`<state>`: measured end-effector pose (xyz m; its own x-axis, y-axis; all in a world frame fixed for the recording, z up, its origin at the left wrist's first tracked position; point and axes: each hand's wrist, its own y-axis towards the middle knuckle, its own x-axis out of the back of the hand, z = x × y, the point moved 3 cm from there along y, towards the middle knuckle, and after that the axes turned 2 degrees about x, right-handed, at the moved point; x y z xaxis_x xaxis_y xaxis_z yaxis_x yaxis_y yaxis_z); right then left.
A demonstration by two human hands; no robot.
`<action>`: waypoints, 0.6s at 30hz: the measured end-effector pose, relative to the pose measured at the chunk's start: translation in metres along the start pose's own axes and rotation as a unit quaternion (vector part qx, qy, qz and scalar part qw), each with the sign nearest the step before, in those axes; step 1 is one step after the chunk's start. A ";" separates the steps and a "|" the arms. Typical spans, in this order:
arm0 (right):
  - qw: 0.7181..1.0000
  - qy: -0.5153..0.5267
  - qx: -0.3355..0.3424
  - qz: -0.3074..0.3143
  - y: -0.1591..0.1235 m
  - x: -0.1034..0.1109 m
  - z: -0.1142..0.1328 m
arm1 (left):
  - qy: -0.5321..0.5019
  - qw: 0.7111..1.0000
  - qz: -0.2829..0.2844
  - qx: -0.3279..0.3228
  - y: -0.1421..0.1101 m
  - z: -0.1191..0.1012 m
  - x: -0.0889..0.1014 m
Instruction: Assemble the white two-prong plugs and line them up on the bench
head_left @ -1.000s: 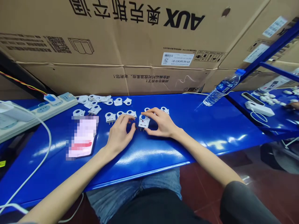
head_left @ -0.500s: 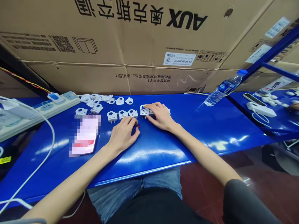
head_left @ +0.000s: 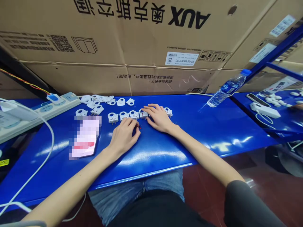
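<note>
A row of white plug housings with round holes and metal prongs lies on the blue table; a leftmost housing (head_left: pixel 113 117) and a middle housing (head_left: pixel 134 114) show clearly. My left hand (head_left: pixel 124 134) rests just in front of the row, fingers curled, covering part of one housing. Between its thumb and forefinger shows a small piece with thin dark and red wires (head_left: pixel 139 127). My right hand (head_left: pixel 161 119) reaches over a white plug housing (head_left: pixel 143 114), its fingertips at the top and the thumb at the right side. Another housing (head_left: pixel 168 111) shows behind this hand.
More white housings (head_left: pixel 97 98) lie loosely at the back left. A phone (head_left: pixel 86 137) lies left of my left hand, near a power strip (head_left: pixel 42 110) with cables. A water bottle (head_left: pixel 228 88) leans at the right. Cardboard boxes (head_left: pixel 106 47) stand behind the table.
My right hand has shifted a little left, bringing the plug housing at its fingertips close beside the others in the row. My left hand has hardly moved.
</note>
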<state>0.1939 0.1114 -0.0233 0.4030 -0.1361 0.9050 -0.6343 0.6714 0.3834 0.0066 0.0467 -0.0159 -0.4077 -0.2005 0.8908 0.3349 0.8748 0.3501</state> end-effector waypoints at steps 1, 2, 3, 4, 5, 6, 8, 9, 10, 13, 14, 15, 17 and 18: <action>1.000 0.001 -0.001 -0.004 0.000 0.000 0.001 | -0.001 1.000 0.000 -0.001 0.000 0.000 0.000; 1.000 0.003 0.000 -0.009 0.000 0.000 0.002 | -0.001 1.000 0.001 -0.004 0.000 0.000 -0.001; 1.000 0.004 0.002 -0.015 0.000 0.000 0.004 | 0.000 1.000 0.003 -0.010 0.000 0.000 -0.001; 1.000 0.004 0.008 -0.020 0.000 0.000 0.006 | 0.001 1.000 0.005 -0.020 0.000 0.000 -0.002; 1.000 0.004 0.016 -0.021 0.000 0.000 0.008 | 0.003 0.999 0.008 -0.032 0.000 0.000 -0.002; 0.999 0.001 0.025 -0.020 0.000 -0.001 0.011 | 0.005 0.999 0.010 -0.045 0.000 0.000 -0.003; 0.999 -0.011 0.039 -0.012 0.000 -0.003 0.016 | 0.007 0.998 0.008 -0.063 -0.001 0.001 -0.004; 0.999 -0.018 0.043 -0.006 0.000 -0.004 0.018 | 0.006 0.998 0.004 -0.068 -0.001 0.002 -0.004; 0.999 -0.026 0.045 -0.001 0.001 -0.005 0.020 | 0.005 0.997 0.000 -0.073 -0.001 0.002 -0.004; 0.998 -0.044 0.050 0.002 0.004 -0.006 0.025 | 0.002 0.995 -0.005 -0.098 -0.001 0.002 -0.004; 0.998 -0.049 0.049 0.000 0.006 -0.007 0.026 | 0.003 0.994 -0.003 -0.109 -0.001 0.001 -0.004; 0.998 -0.053 0.045 -0.003 0.008 -0.007 0.027 | 0.003 0.993 -0.001 -0.121 -0.001 0.000 -0.004; 0.998 -0.058 0.033 -0.007 0.012 -0.009 0.029 | 0.004 0.990 -0.001 -0.141 -0.002 -0.001 -0.004; 0.998 -0.059 0.028 -0.007 0.014 -0.011 0.030 | 0.003 0.989 -0.001 -0.150 -0.002 -0.002 -0.004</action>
<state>0.1613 0.1007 -0.0224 0.3333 -0.2316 0.9139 -0.6671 0.6270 0.4022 0.0089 0.0452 -0.0194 -0.4045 -0.2050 0.8913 0.5717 0.7040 0.4213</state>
